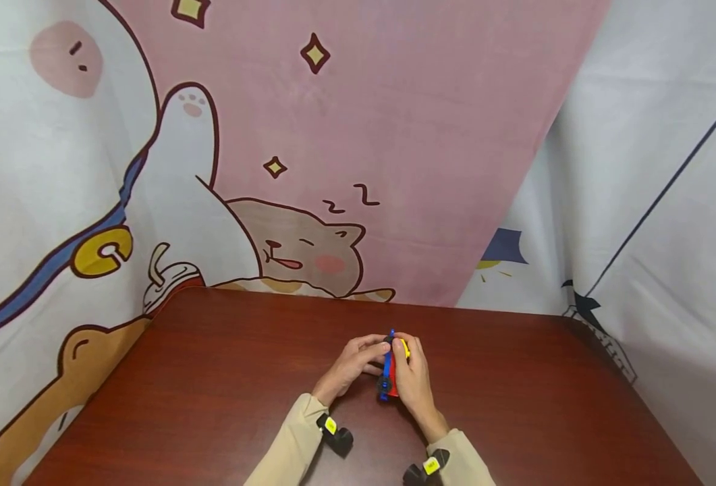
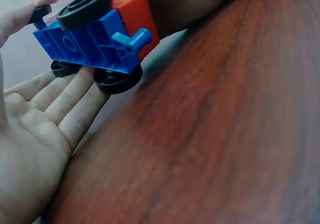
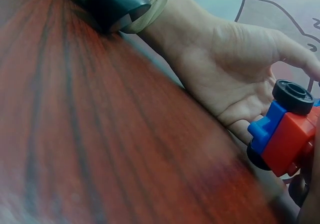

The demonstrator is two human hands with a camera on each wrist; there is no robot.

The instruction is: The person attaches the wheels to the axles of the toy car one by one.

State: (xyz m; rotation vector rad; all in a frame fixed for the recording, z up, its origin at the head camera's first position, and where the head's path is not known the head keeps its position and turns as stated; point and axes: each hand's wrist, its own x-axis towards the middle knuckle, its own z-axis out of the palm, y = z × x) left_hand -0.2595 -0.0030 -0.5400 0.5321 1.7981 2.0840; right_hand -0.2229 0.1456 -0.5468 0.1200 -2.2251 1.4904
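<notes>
A toy car (image 1: 393,381) with a blue chassis, a red body and black wheels is held between both hands, above the table. In the left wrist view its blue underside (image 2: 82,44) and a peg on its end face the camera. My right hand (image 1: 415,381) grips the red body from the right, thumb on top near a yellow part (image 1: 405,348). From the left, my left hand (image 1: 347,366) has its thumb at a far wheel and its fingers stretched behind the lower wheels. The right wrist view shows the red end (image 3: 290,139); the right fingers are mostly out of sight there.
A reddish-brown wooden table (image 1: 242,378) lies beneath the hands. Behind it hangs a printed cloth (image 1: 424,169) with cartoon cats, and white fabric (image 1: 667,236) hangs on the right. Each wrist carries a black camera (image 1: 338,439) on a beige sleeve.
</notes>
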